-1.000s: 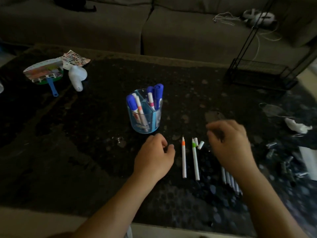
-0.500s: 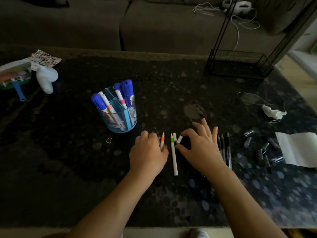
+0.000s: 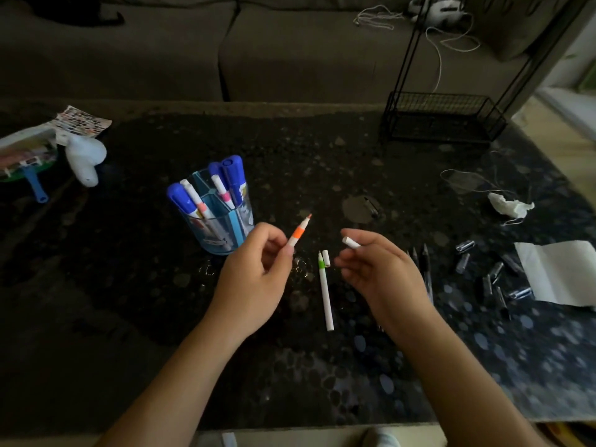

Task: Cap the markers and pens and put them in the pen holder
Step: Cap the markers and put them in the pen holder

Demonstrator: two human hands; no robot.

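Observation:
My left hand (image 3: 254,279) holds an uncapped orange-banded white marker (image 3: 299,233), tip pointing up and right, above the dark table. My right hand (image 3: 383,275) pinches a small white cap (image 3: 351,242) a short way to the right of that tip. Between my hands a green-banded white marker (image 3: 325,291) lies uncapped on the table, with another white cap (image 3: 326,258) beside its tip. The clear blue pen holder (image 3: 219,221) stands to the left and holds several capped markers. Dark pens (image 3: 425,269) lie just right of my right hand, partly hidden by it.
Several dark pen caps (image 3: 493,279) are scattered at the right next to a white paper (image 3: 561,272) and a crumpled tissue (image 3: 509,205). A black wire rack (image 3: 442,119) stands at the back right. A white bottle (image 3: 84,159) and a fan toy (image 3: 25,156) sit at far left.
Both hands rose off the table. My left hand picked up the orange-banded marker and my right hand picked up a white cap; the green-banded marker stayed put.

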